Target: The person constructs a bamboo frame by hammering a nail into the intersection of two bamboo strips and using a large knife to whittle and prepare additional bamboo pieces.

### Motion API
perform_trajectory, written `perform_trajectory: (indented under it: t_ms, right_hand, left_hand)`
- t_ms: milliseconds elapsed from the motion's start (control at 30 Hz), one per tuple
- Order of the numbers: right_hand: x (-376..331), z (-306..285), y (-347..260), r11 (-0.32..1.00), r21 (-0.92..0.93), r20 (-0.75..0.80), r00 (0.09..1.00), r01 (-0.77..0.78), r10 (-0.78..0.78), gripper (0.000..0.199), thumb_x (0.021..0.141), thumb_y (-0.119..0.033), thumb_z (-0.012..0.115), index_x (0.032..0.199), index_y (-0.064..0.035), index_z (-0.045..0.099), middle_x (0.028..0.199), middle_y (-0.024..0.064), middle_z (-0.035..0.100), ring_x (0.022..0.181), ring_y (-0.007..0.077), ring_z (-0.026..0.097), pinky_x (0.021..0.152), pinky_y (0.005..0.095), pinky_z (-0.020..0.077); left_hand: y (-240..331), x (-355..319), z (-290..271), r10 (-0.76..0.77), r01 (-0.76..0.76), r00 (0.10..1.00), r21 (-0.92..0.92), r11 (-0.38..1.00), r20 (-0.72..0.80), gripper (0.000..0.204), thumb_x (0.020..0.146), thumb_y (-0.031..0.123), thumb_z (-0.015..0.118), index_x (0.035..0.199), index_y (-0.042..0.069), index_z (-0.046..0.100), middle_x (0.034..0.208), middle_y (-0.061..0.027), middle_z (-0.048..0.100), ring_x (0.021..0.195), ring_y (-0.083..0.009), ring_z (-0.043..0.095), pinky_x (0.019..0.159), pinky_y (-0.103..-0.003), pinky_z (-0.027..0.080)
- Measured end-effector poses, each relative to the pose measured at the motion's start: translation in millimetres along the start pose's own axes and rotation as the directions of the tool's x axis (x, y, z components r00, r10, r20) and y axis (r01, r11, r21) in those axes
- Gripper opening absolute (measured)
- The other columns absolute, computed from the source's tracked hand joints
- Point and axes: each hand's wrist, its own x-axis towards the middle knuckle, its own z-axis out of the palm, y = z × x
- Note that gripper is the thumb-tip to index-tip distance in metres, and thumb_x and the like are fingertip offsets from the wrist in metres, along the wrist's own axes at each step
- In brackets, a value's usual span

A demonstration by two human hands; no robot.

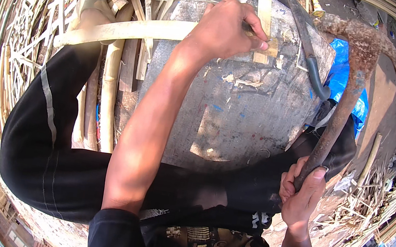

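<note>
My left hand [230, 27] rests on a grey stone block [242, 110] and pinches something small against crossed bamboo strips [265, 48]. One strip [119, 29] runs left from under the hand, another [264, 4] runs away from me. My right hand [302, 190] grips the handle of a rusty claw hammer [363, 44], whose head is raised above the block's right edge. What the left fingers hold is too small to tell.
Heaps of split bamboo strips [30, 32] lie on the left and far side. A long blade with a dark handle [308, 58] lies on the block. Blue sheeting [341, 79] sits at right. My black-trousered legs [48, 140] bracket the block.
</note>
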Motion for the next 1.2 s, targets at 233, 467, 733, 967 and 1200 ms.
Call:
perform_trajectory:
  t_ms: [233, 467, 733, 967, 1200]
  right_hand:
    - [17, 9, 7, 0.958, -0.281, -0.001, 0.998, -0.056, 0.058, 0.042, 0.111, -0.036, 0.033, 0.094, -0.0023, 0.05, 0.064, -0.0029, 0.041, 0.054, 0.0039, 0.038, 0.048, 0.0217, 0.0313]
    - [4, 12, 3, 0.985, -0.164, 0.007, 0.999, 0.049, -0.048, 0.041, 0.111, -0.034, 0.035, 0.094, 0.0001, 0.05, 0.063, -0.0012, 0.045, 0.055, 0.0048, 0.043, 0.048, 0.0224, 0.0333]
    - [8, 8, 8, 0.964, -0.265, -0.017, 0.999, -0.035, 0.032, 0.04, 0.11, -0.034, 0.038, 0.094, 0.0001, 0.053, 0.061, -0.0002, 0.046, 0.053, 0.0062, 0.045, 0.048, 0.0225, 0.0351]
    - [17, 9, 7, 0.922, -0.386, -0.027, 0.999, 0.022, -0.035, 0.038, 0.11, -0.032, 0.039, 0.094, 0.0005, 0.052, 0.061, -0.0007, 0.045, 0.051, 0.0067, 0.045, 0.047, 0.0231, 0.0352]
    - [0, 9, 9, 0.956, -0.221, -0.067, 0.975, 0.195, -0.214, 0.05, 0.109, -0.041, 0.032, 0.091, 0.0027, 0.049, 0.056, 0.0012, 0.039, 0.048, 0.0089, 0.044, 0.045, 0.0256, 0.0348]
  left_hand:
    - [5, -5, -4, -0.033, 0.036, 0.998, 0.065, 0.997, -0.051, 0.035, 0.067, 0.034, 0.092, 0.087, 0.011, 0.076, 0.093, -0.0078, 0.072, 0.094, -0.0293, 0.066, 0.103, -0.049, 0.039]
    - [7, -17, -7, -0.049, 0.121, 0.982, 0.405, 0.906, -0.185, 0.057, 0.086, 0.06, 0.07, 0.097, 0.005, 0.059, 0.082, -0.0142, 0.066, 0.083, -0.0365, 0.066, 0.098, -0.05, 0.042]
    - [-11, -14, 5, 0.053, 0.078, 0.982, 0.636, 0.768, -0.184, 0.036, 0.102, 0.033, 0.052, 0.085, 0.001, 0.053, 0.052, -0.0117, 0.06, 0.047, -0.0324, 0.064, 0.051, -0.046, 0.052]
    - [-17, -18, 11, 0.175, 0.052, 0.946, 0.659, 0.75, -0.274, 0.031, 0.099, 0.028, 0.052, 0.085, 0.0, 0.055, 0.043, -0.0101, 0.053, 0.037, -0.029, 0.058, 0.033, -0.042, 0.045]
    - [-23, -14, 16, 0.236, 0.005, 0.941, 0.71, 0.704, -0.241, 0.034, 0.099, 0.024, 0.051, 0.076, 0.0, 0.057, 0.044, -0.0103, 0.051, 0.036, -0.0271, 0.058, 0.032, -0.04, 0.045]
